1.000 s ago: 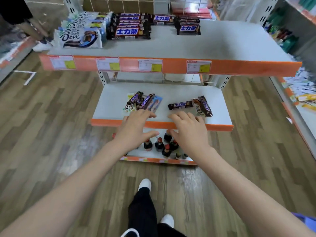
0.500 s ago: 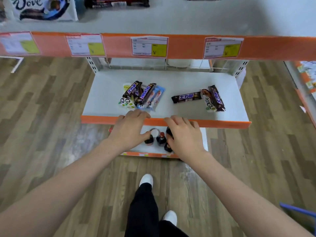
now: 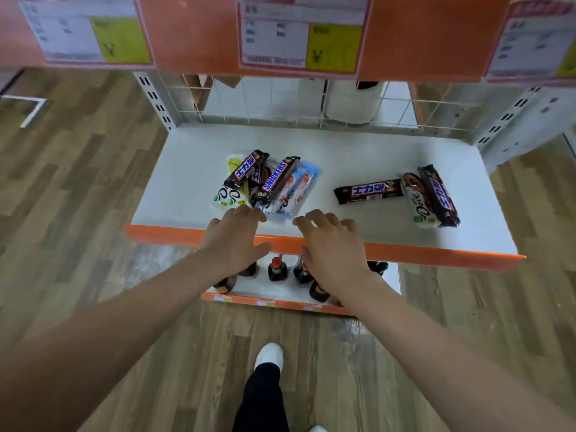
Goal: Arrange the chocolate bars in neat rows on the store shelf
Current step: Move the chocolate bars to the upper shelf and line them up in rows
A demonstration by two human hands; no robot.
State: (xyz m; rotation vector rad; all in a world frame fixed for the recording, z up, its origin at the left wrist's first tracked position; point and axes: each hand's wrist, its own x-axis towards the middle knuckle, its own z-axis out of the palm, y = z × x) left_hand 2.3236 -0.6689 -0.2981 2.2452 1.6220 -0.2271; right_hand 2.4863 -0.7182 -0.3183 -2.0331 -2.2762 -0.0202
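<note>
Orange edging now fills the top of your view, the upper shelf's price strip looming where a second ago you saw the whole rack; you have leaned in toward the white middle shelf, so sorting is about to begin, none done yet; wood-plank floor spreads either side, dark bottles stand on the bottom tier; the chocolate bars lie in two loose heaps, the left pile overlapping askew, the right trio well apart; your left hand and right hand hover spread and empty, left fingertips just beside the pile.
</note>
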